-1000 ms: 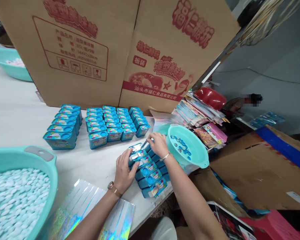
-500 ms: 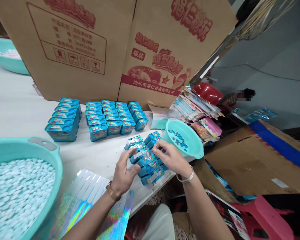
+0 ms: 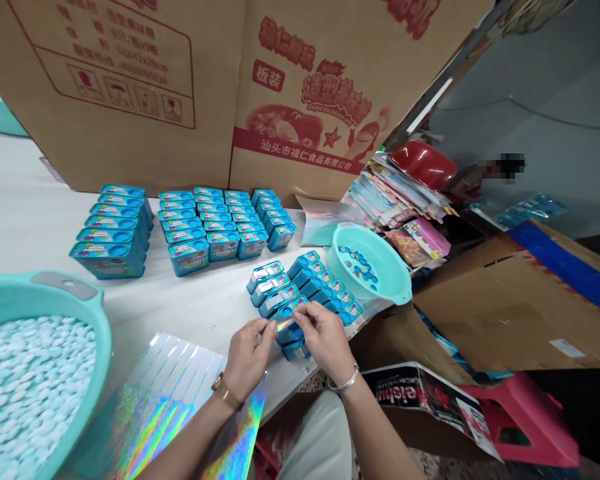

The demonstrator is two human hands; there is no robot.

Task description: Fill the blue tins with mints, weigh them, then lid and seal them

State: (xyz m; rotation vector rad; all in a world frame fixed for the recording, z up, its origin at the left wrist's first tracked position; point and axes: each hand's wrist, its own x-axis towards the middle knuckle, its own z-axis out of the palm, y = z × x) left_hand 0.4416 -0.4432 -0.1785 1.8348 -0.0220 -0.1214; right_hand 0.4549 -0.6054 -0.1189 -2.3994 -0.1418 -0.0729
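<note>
My left hand [image 3: 250, 353] and my right hand [image 3: 326, 337] pinch the two ends of a small shiny holographic sticker strip [image 3: 285, 324]. The strip is held just over the near part of a row of small blue boxes [image 3: 275, 301]. Silvery strips lie across the tops of the farther boxes in this row. Right beside it stands a second row of blue boxes [image 3: 314, 280], with round recesses on top. Below my left hand on the table lies a holographic sticker sheet [image 3: 173, 373], marked off in narrow strips.
A turquoise basin [image 3: 97, 353] of pale blue tablets stands at the left. Behind my hands are several rows of blue boxes [image 3: 187, 255] and a large carton [image 3: 205, 147]. A smaller basin [image 3: 400, 283] holds round blue pieces. A person [image 3: 467, 183] sits at the far right.
Both hands have come down toward me and closer together. The strip is now stretched between my fingertips. The camera view has shifted slightly.
</note>
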